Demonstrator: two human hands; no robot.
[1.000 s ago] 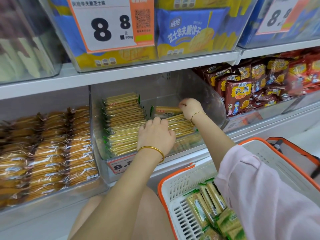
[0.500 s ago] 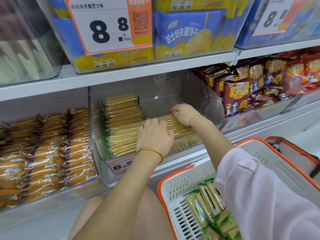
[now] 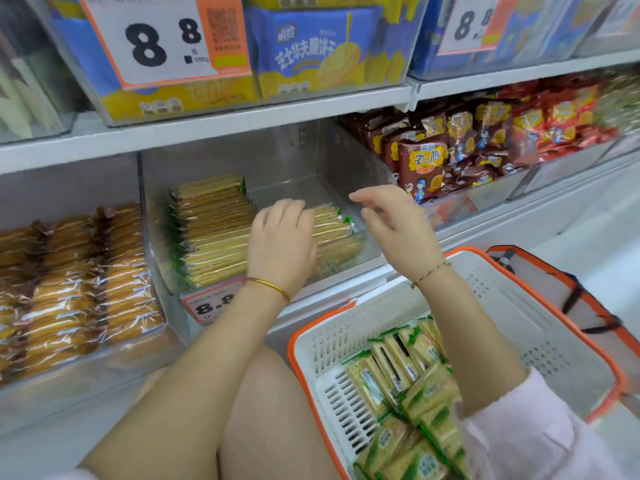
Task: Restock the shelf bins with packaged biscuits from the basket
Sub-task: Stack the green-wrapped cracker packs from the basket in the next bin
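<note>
The left grip (image 3: 282, 244) rests palm-down on a short row of biscuit packs (image 3: 334, 225) in the clear bin (image 3: 346, 161); a taller row (image 3: 211, 230) stands just left of it; the right grip (image 3: 394, 226) hovers just right, fingers loose, holding nothing; the basket (image 3: 502, 292) of green packs (image 3: 408, 393) sits below it.

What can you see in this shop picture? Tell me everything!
Stacked biscuit packs: two rows, yellow-green, middle clear bin.
Loose packs: a pile, green-yellow, inside basket.
Basket: one, white with orange rim, lower right.
Wrapped cakes: many, brown, left bin.
Snack packets: many, red, right bin.
Bags: several, blue-yellow, top shelf.
Price tags: several, white-orange, bin fronts.
Left hand: one, resting on right row.
Right hand: one, empty, over bin's right side.
</note>
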